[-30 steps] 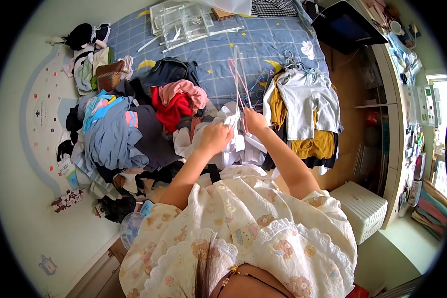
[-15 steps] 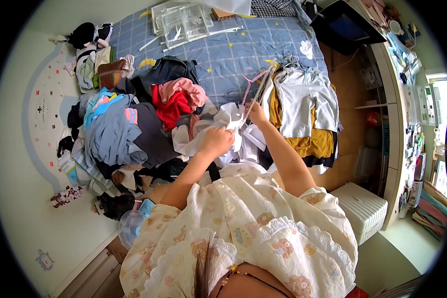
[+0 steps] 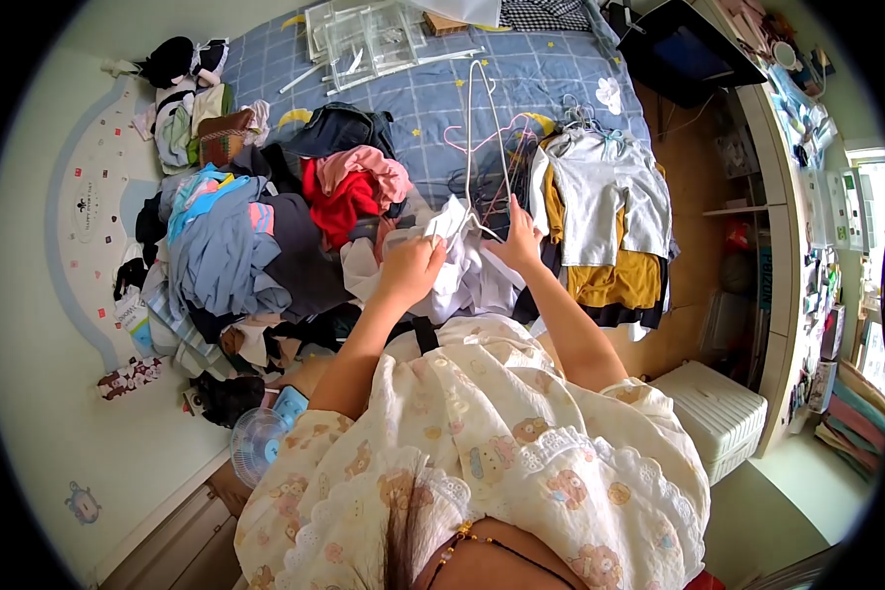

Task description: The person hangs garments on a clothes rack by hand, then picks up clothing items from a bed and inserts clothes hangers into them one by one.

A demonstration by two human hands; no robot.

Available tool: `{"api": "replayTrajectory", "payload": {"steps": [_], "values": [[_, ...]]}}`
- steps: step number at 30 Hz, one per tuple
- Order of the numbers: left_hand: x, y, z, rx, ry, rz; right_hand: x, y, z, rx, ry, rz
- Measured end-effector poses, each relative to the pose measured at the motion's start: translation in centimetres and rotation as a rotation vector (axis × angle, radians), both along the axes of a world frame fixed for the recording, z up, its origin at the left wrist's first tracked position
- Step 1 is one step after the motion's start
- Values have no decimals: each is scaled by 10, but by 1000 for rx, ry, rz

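My left hand [image 3: 412, 267] is closed on the edge of a white garment [image 3: 462, 275], which lies bunched in front of me. In my right hand [image 3: 521, 238] is a white hanger [image 3: 470, 128], its thumb and fingers closed round one end. The hanger stands on its side, and its lower part reaches to the white cloth. Behind it a pink hanger [image 3: 514, 130] lies on the bed among other thin hangers. Just right of my right hand are a grey top [image 3: 590, 187] and a mustard garment [image 3: 619, 283], laid flat with hangers at their necks.
A blue checked bedspread [image 3: 433, 98] lies underneath. To the left are heaped clothes: a red garment [image 3: 339, 206] and a grey-blue one [image 3: 216, 256]. Clear plastic frames [image 3: 364, 44] lie at the far edge. A white suitcase [image 3: 713, 413] and a small fan [image 3: 256, 444] stand near me.
The white hanger has turned so that its outline shows, upright between my hands. My left hand has shifted slightly left with the white cloth. The pink hanger now lies spread out behind.
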State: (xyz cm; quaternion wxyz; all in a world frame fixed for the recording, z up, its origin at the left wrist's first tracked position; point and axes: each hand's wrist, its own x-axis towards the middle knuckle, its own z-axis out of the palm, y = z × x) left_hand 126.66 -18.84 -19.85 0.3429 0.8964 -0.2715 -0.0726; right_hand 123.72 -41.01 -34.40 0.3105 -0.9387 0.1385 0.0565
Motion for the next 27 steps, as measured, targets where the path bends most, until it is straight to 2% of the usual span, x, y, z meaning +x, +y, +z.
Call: {"api": "replayTrajectory", "payload": {"steps": [4, 7, 10, 11, 14, 18, 20, 22, 23, 24, 25, 27], "values": [[-1, -12, 13, 18, -78, -30, 13, 7, 19, -68, -185, -125], [0, -20, 13, 62, -152, -70, 17, -5, 33, -157, -288, -70], [-3, -32, 12, 94, -132, -72, 18, -31, 4, 263, -309, 63], [-3, -36, 11, 82, -123, -53, 16, -37, -1, 204, -336, 62], [-4, -43, 4, 34, -61, 6, 17, -49, -6, 400, -316, -114], [-7, -40, -12, -35, 57, 112, 24, -63, -26, 260, -496, -145], [0, -24, -19, -23, 23, 184, 29, -70, -34, 459, -441, -191], [10, -5, -22, -54, -136, 198, 36, -78, -50, 635, -395, -183], [14, 4, -19, -25, -103, 218, 34, -85, -59, 695, -334, -191], [19, 14, -13, 3, -71, 240, 31, -85, -44, 756, -273, -196], [30, 22, -10, 35, -225, 185, 30, -83, -25, 789, -254, -192], [37, 35, 7, 157, -154, 286, 28, -90, -34, 866, -331, -156]]}}
